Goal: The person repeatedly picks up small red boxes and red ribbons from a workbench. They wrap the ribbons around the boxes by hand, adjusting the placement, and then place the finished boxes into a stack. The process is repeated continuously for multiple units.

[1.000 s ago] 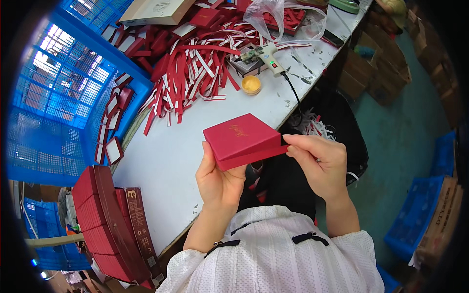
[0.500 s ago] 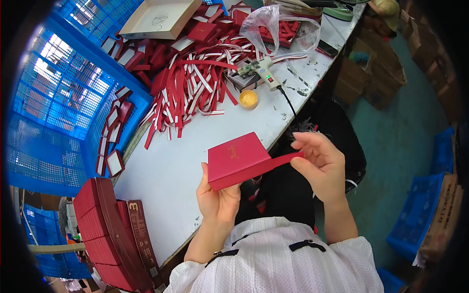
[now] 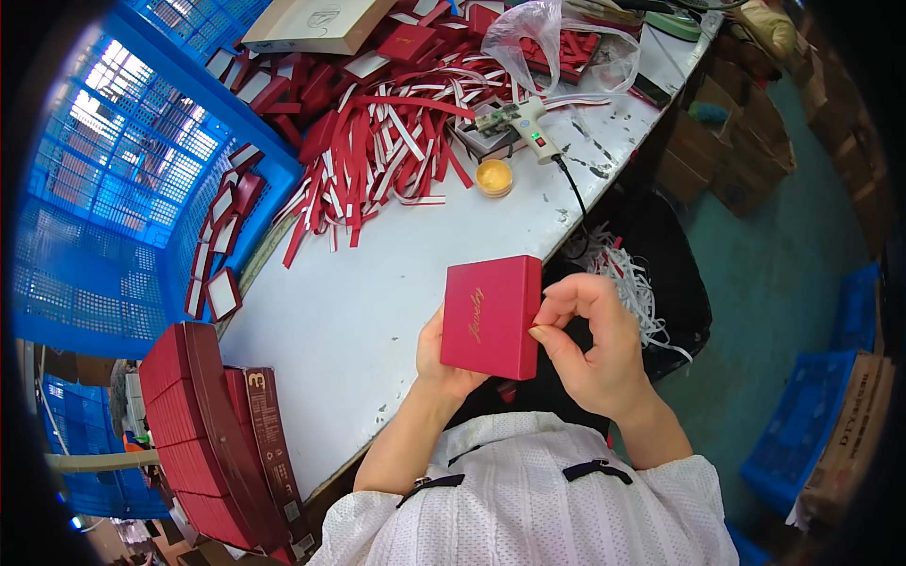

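Observation:
A dark-red square jewelry box point(image 3: 491, 316) with gold script on its lid is held up over the table's near edge. My left hand point(image 3: 442, 354) is closed round its left side and underside, with most of the fingers hidden behind it. My right hand point(image 3: 595, 349) is at the box's right side wall, thumb and forefinger pinched together against it. What lies between those fingertips is hidden. Farther off on the table stand a small open tub of yellow paste point(image 3: 494, 177) and a pale hot glue gun point(image 3: 528, 127) with a green light and black cord.
Red and white strips point(image 3: 377, 156) lie heaped beyond the tub, with red boxes point(image 3: 406, 42) piled behind. A blue plastic crate point(image 3: 104, 217) stands at left. Stacked red boxes point(image 3: 189, 424) are at lower left. A black bin point(image 3: 684, 283) with white paper scraps sits right of the table.
The box has turned more upright, its lid facing me, and moved slightly right. The red strip stretched from it to my right hand no longer shows; that hand has come in against the box's side.

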{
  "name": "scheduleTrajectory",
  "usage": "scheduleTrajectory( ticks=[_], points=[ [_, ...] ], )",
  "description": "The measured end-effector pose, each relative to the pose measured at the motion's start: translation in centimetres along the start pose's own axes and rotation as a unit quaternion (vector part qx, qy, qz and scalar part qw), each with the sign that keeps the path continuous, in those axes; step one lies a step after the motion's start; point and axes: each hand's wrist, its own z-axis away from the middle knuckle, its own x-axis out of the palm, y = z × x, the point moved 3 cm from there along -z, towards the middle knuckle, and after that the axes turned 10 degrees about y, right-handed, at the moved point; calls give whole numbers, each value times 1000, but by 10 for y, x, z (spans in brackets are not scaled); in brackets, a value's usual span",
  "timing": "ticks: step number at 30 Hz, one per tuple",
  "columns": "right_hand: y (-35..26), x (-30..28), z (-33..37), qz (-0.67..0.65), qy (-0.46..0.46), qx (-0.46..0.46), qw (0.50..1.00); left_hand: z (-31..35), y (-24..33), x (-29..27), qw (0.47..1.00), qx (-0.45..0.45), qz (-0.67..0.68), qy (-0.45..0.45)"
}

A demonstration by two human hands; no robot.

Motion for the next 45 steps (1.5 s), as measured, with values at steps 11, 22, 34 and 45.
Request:
scheduleTrajectory(
  ticks=[11,22,34,45],
  points=[
    [25,35,24,-351,-38,343,870,4,6,-21,988,131,-80,-31],
    [77,134,26,-211,-277,341,873,58,67,-75,734,366,-538,193],
    [172,217,-112,174,-197,-243,934,205,74,-51,675,439,-576,139],
    [144,218,-86,174,-264,-117,942,595,213,-68,205,835,-186,476]
  ],
)
